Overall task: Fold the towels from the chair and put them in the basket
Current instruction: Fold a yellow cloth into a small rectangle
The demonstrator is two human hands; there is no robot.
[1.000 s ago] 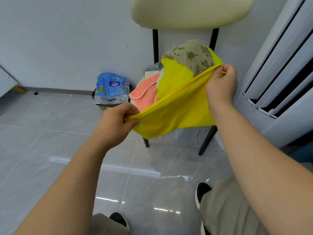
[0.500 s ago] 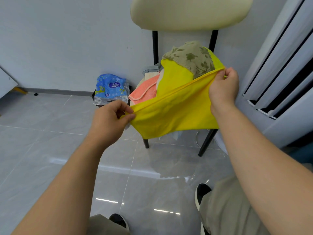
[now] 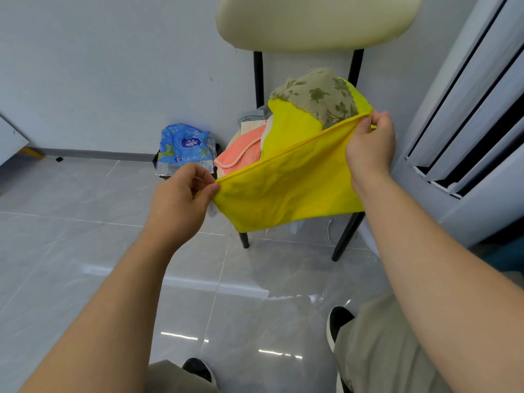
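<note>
Head view is showing both the left hand (image 3: 181, 199) and right hand (image 3: 368, 146) pinching the top corners of a yellow towel (image 3: 286, 191), which looks soft, light and limp.

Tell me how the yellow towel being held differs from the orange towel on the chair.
The yellow towel is stretched taut between the left hand and right hand; the orange towel lies loose in the pile on the chair. The yellow towel looks smooth and plain; the orange towel has a nubbly surface and pale edging. Neither is neatly folded yet.
</note>
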